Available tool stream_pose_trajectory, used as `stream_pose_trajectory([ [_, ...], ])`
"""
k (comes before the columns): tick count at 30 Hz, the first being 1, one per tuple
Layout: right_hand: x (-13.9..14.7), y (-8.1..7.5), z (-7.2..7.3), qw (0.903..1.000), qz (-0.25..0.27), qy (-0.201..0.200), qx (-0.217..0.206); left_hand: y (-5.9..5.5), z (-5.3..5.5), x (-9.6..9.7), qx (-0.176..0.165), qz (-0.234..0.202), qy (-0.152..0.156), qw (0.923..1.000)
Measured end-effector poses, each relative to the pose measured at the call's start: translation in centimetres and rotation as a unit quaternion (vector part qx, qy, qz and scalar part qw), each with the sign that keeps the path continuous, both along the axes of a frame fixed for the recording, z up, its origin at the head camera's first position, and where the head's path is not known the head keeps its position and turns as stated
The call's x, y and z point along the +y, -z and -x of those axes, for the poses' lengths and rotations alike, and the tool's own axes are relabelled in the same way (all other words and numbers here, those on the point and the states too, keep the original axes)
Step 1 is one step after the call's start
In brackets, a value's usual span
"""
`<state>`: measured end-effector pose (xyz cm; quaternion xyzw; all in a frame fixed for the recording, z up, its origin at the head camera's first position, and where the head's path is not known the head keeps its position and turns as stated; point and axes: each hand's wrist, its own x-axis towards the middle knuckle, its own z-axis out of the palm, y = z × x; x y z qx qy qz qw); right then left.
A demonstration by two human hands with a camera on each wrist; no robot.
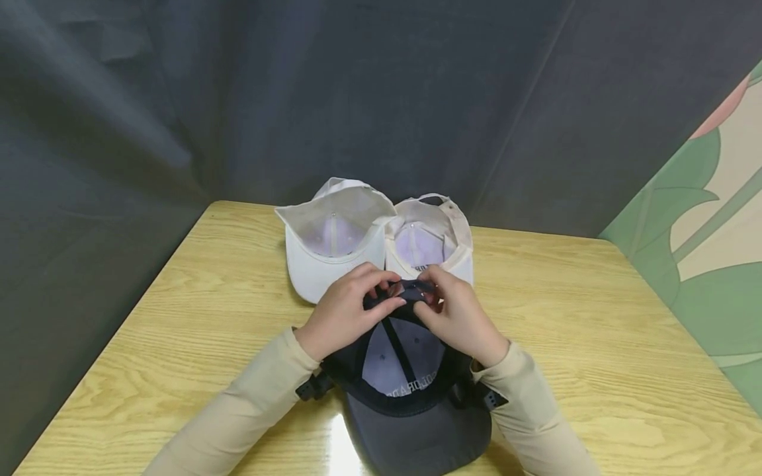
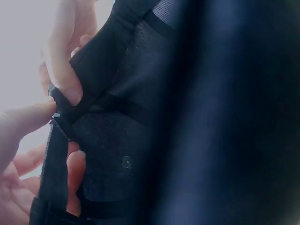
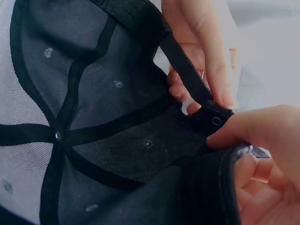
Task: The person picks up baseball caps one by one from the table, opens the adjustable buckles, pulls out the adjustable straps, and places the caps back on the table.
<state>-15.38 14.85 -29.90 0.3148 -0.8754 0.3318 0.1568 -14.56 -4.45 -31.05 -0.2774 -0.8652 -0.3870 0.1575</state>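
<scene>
A black baseball cap (image 1: 425, 433) lies crown down on the table, its brim toward me and its hollow facing up. At its far side both hands meet on the back strap (image 3: 185, 70). My left hand (image 1: 351, 304) pinches the strap between thumb and fingers. Opposite it, my right hand (image 1: 455, 314) pinches the other end, beside the cap's rear opening. A small ring-shaped fitting (image 3: 216, 121) shows near the right thumb, where strap and band overlap. Dark seam tapes cross the cap's lining (image 2: 108, 154) inside.
Two white caps stand just beyond the hands, a larger-looking left cap (image 1: 306, 264) and a right cap (image 1: 461, 264) with its strap upward. They touch each other. The wooden table (image 1: 595, 344) ends at a dark curtain (image 1: 381, 99) behind.
</scene>
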Motion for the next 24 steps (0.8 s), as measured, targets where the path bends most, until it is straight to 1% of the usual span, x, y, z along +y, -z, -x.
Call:
stream_pose_trajectory([
  [4, -0.04, 0.04, -0.1, 0.9999, -0.006, -0.01, -0.001, -0.12, 0.02, -0.06, -0.018, -0.01, 0.017, 0.9996],
  [8, -0.13, 0.02, -0.13, 0.9996, -0.013, -0.023, -0.008, -0.15, 0.05, -0.13, -0.047, -0.029, 0.041, 0.9976],
  [10, -0.18, 0.0, -0.16, 0.9994, -0.016, -0.03, -0.011, -0.15, 0.07, -0.17, -0.063, -0.04, 0.047, 0.9961],
  [20, -0.42, -0.01, -0.37, 0.9979, -0.027, -0.052, -0.028, -0.04, 0.03, -0.05, -0.118, -0.085, 0.053, 0.988],
  [24, -0.47, 0.0, -0.43, 0.9975, -0.031, -0.056, -0.031, -0.05, -0.04, 0.02, -0.125, -0.091, 0.049, 0.9867],
])
